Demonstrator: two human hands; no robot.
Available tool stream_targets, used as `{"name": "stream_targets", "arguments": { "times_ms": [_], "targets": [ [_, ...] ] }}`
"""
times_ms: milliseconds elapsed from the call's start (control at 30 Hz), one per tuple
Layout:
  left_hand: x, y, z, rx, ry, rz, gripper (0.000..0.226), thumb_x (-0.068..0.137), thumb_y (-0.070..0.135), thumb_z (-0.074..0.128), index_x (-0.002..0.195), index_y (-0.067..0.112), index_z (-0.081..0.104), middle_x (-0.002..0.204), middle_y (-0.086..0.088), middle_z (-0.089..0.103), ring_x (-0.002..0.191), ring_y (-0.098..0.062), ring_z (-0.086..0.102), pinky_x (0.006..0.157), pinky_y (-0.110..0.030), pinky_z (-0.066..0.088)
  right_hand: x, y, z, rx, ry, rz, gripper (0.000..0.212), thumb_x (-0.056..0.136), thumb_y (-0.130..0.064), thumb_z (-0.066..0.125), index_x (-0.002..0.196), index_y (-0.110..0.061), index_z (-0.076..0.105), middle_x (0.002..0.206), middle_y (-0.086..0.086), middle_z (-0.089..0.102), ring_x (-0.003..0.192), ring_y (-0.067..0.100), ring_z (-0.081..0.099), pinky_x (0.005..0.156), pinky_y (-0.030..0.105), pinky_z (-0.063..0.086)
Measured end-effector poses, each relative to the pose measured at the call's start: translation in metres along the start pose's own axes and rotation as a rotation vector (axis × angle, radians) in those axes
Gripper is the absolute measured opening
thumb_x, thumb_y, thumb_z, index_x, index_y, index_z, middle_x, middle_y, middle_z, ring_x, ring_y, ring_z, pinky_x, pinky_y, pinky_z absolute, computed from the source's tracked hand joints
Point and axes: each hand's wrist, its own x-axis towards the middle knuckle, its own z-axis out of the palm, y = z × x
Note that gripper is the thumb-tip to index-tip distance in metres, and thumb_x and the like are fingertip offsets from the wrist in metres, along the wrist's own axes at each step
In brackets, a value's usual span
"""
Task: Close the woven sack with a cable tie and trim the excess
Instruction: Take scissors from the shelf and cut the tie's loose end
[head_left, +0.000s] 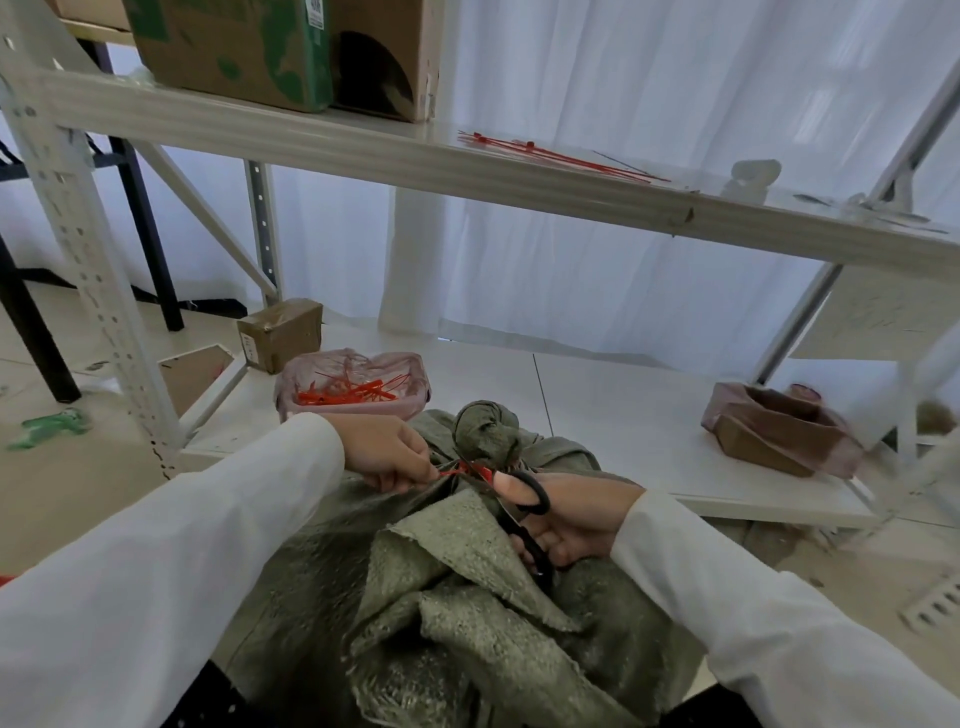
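A grey-green woven sack (467, 597) lies on the floor in front of me, its bunched neck (485, 428) cinched by a red cable tie (470, 470). My left hand (387, 452) pinches the tie's loose tail and holds it out to the left. My right hand (569, 519) grips black-handled scissors (524, 514), thumb through the upper loop, with the blades reaching up-left to the tie just beside the neck. The blade tips are partly hidden by the sack folds.
A pink-lined bin (358, 389) with several cut red tie pieces stands behind the sack. Spare red cable ties (561, 156) lie on the white shelf (363, 150) above. A brown box (774, 431) sits at right, a small carton (280, 332) at left.
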Motion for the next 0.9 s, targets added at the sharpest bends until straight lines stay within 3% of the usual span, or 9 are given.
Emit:
{"name": "stream_targets", "arguments": {
  "times_ms": [67,167,233,333,500,733,833,900],
  "targets": [
    [0.000,0.002,0.003,0.018,-0.036,-0.002,0.039,0.090,0.023,0.055,0.051,0.025,0.056,0.049,0.010,0.056,0.050,-0.007,0.047,0.062,-0.022,0.039,0.006,0.004,0.004,0.071,0.052,-0.036,0.068,0.048,-0.070,0.075,0.085,-0.016,0.057,0.055,-0.003,0.060,0.044,0.005,0.051,0.036,0.011,0.032],
    [0.001,0.004,0.006,0.051,-0.040,-0.002,0.039,0.090,0.023,0.055,0.051,0.026,0.054,0.051,0.009,0.056,0.053,-0.008,0.046,0.062,-0.021,0.039,0.008,0.005,0.007,0.101,0.128,-0.053,0.039,0.076,-0.053,0.062,0.078,-0.015,0.053,0.047,-0.005,0.056,0.037,0.002,0.045,0.032,0.010,0.026],
    [0.000,0.003,0.005,0.045,-0.033,-0.009,0.036,0.090,0.022,0.055,0.053,0.024,0.053,0.051,0.009,0.056,0.054,-0.009,0.047,0.063,-0.021,0.039,0.007,0.003,0.006,0.086,0.123,-0.048,0.032,0.085,-0.046,0.057,0.078,-0.015,0.054,0.048,-0.006,0.055,0.038,0.002,0.047,0.031,0.010,0.025],
    [-0.002,0.001,0.002,0.030,-0.031,-0.014,0.035,0.089,0.020,0.056,0.054,0.022,0.053,0.052,0.007,0.056,0.054,-0.010,0.047,0.064,-0.022,0.040,0.004,0.002,0.005,0.023,0.085,-0.030,0.029,0.087,-0.043,0.057,0.076,-0.016,0.054,0.050,-0.007,0.055,0.039,0.002,0.047,0.035,0.012,0.027],
    [-0.002,0.001,0.003,0.032,-0.034,-0.017,0.032,0.090,0.020,0.055,0.058,0.020,0.053,0.053,0.007,0.055,0.053,-0.009,0.047,0.061,-0.019,0.040,0.006,-0.002,0.009,0.048,0.092,0.017,0.042,0.076,-0.060,0.057,0.079,-0.019,0.059,0.056,-0.005,0.056,0.043,0.004,0.045,0.036,0.012,0.027],
    [-0.004,0.001,0.001,0.047,0.032,0.032,0.034,0.089,0.016,0.057,0.056,0.019,0.052,0.055,0.005,0.055,0.053,-0.006,0.049,0.063,-0.017,0.044,0.007,-0.005,0.010,0.138,0.173,-0.017,0.022,0.088,-0.038,0.056,0.083,-0.016,0.055,0.044,-0.002,0.051,0.031,0.003,0.042,0.026,0.009,0.016],
    [-0.006,0.002,-0.002,0.218,0.103,0.012,0.031,0.088,0.020,0.055,0.058,0.020,0.048,0.063,0.004,0.053,0.058,-0.009,0.047,0.072,-0.021,0.044,0.004,-0.005,0.007,0.169,0.161,-0.012,0.030,0.091,-0.028,0.055,0.065,-0.013,0.051,0.038,-0.004,0.046,0.028,0.002,0.038,0.024,0.009,0.016],
    [-0.009,-0.005,-0.007,0.339,0.196,-0.012,0.030,0.089,0.024,0.054,0.061,0.019,0.045,0.061,0.006,0.047,0.057,-0.009,0.042,0.068,-0.020,0.040,0.002,-0.001,0.006,0.115,0.164,-0.034,0.035,0.091,-0.021,0.055,0.058,-0.011,0.047,0.036,-0.004,0.046,0.027,0.002,0.038,0.024,0.010,0.016]
  ]
}}
